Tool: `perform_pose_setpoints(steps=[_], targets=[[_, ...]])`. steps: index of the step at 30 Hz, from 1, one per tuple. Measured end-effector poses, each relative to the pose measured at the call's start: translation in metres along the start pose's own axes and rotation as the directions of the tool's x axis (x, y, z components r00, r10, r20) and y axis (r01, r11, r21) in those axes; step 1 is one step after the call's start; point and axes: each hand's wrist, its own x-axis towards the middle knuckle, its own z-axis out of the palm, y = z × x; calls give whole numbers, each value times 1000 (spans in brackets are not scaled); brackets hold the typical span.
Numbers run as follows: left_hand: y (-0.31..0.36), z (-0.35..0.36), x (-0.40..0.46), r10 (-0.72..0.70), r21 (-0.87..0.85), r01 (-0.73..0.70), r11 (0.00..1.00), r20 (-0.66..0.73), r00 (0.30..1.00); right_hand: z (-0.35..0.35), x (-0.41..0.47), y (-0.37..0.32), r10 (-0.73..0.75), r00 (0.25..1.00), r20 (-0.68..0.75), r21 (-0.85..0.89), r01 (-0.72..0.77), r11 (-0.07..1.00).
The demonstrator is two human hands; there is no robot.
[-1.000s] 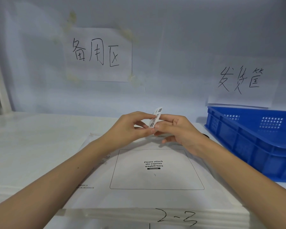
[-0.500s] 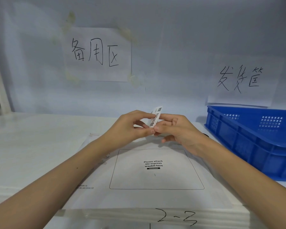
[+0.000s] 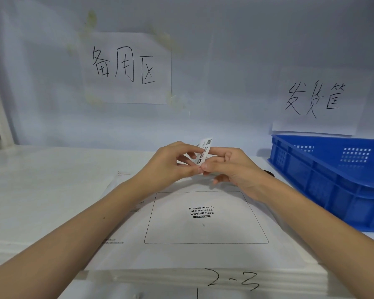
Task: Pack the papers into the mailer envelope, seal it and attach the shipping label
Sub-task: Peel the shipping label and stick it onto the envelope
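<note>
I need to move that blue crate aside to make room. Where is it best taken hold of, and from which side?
Probably grip the blue crate by its thick top rim, coming from above at the near left corner, which faces the mailer envelope. The rim overhangs the walls like a lip that fingers could hook under. Both hands are busy with the shipping label, so free one first.

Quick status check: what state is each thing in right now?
shipping label: off the envelope, pinched between both hands.
left hand: pinches the label.
right hand: pinches the label.
mailer envelope: flat on the table, waybill box bare.
blue crate: on the table to the right, inside hidden.
</note>
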Motion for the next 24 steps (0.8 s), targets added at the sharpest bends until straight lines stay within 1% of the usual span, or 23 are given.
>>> perform_pose_setpoints(steps=[3, 7, 9, 12, 15, 20, 24], targets=[[0, 1, 1, 4, -2, -4, 1000, -10, 1000, 0, 0, 0, -7, 1000, -6, 3, 7, 1000], [3, 0, 0, -19, -54, 19, 998, 7, 1000, 0, 1, 0, -3, 1000, -29, 6, 4, 1000], [4, 0, 0, -25, -75, 27, 997, 17, 1000, 1, 1, 0, -1, 998, -63, 6, 2, 1000], [4, 0, -1, -20, -96, 20, 995, -3, 1000, 1, 2, 1, 5, 992, -129, 18, -3, 1000], [3, 0, -1, -5, -82, 3, 997, -23, 1000, 0, 3, 1, -11, 987, -162, -20, 8, 1000], [2, 1, 0, 14, -42, -14, 999, -15, 1000, 1, 2, 2, -44, 987, -152, -72, 33, 997], [2, 0, -1, 28, -49, -29, 998, -15, 999, 2, 2, 2, -47, 990, -131, -93, 35, 995]])
